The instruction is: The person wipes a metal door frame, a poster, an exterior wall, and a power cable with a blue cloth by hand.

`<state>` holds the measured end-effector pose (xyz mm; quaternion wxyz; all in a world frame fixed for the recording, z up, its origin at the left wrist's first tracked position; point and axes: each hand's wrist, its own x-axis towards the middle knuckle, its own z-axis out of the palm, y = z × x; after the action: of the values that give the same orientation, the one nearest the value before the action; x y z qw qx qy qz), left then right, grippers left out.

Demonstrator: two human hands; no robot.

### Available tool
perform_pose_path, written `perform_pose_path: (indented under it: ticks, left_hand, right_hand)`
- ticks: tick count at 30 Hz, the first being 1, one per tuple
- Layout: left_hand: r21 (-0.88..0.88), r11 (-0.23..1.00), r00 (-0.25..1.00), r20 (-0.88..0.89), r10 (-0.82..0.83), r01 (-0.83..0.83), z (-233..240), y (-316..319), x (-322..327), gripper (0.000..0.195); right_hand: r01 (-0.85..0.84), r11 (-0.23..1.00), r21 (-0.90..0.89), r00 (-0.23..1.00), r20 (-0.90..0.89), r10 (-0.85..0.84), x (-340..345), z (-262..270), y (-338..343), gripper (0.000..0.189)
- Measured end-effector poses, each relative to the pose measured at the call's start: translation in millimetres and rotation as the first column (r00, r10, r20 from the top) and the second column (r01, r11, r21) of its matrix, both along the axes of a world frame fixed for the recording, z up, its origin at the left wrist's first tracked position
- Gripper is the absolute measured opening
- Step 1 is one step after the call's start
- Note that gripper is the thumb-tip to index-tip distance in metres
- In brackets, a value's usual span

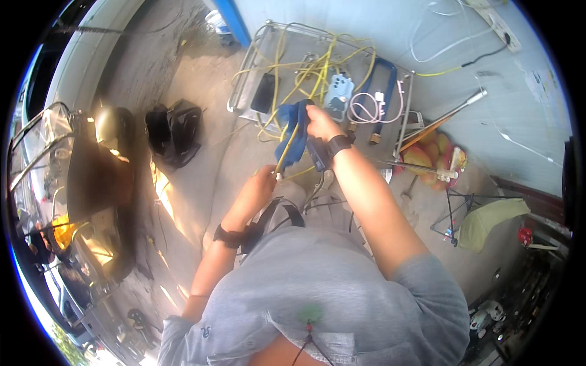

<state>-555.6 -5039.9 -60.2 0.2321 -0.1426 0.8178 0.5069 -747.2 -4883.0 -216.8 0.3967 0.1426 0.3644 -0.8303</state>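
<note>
A yellow cable (288,144) runs between my hands. My left hand (257,186) is closed around its lower end, where a small white tip pokes out beside the fingers. Higher up, my right hand (322,122) grips a dark blue cloth (291,132) that lies against the cable. Whether the cloth wraps fully around it cannot be seen. Loops of the same cable spread over a low metal-framed table (242,82). On that table are a black phone (263,93), a light blue phone case (339,89), a coiled white charging cable (365,110) and a dark blue hose (390,87).
A black bag (174,132) lies on the floor to the left, near a parked scooter (98,183). On the right are a net bag of fruit (430,155) and a green folding stool (490,224). A power strip (496,25) hangs on the wall.
</note>
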Motion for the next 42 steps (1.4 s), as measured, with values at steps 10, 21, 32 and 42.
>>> perform_pose_path:
  ticks: [10,21,32,42]
  left_hand:
    - [0.225,0.968,0.99,0.111,0.091,-0.114,-77,-73,33,0.021]
    - [-0.256,0.922,0.916,-0.352,0.191,-0.29,-155,-154,30,0.024]
    - [0.102,0.991,0.995,0.034,-0.089,0.085,-248,-76,-23,0.04]
    - [0.49,0.846,0.965,-0.034,0.26,-0.211,-171,4,-49,0.02]
  right_hand:
    - [-0.115,0.976,0.187,0.988,0.125,0.092,118,61,-85,0.02]
    - [0.023,0.938,0.345,1.0,0.004,-0.026,58,9,-44,0.029]
    - [0.257,0.923,0.285,0.964,-0.012,-0.265,188,87,94,0.043]
    - [0.411,0.895,0.171,0.908,-0.157,-0.387,173,79,52,0.04]
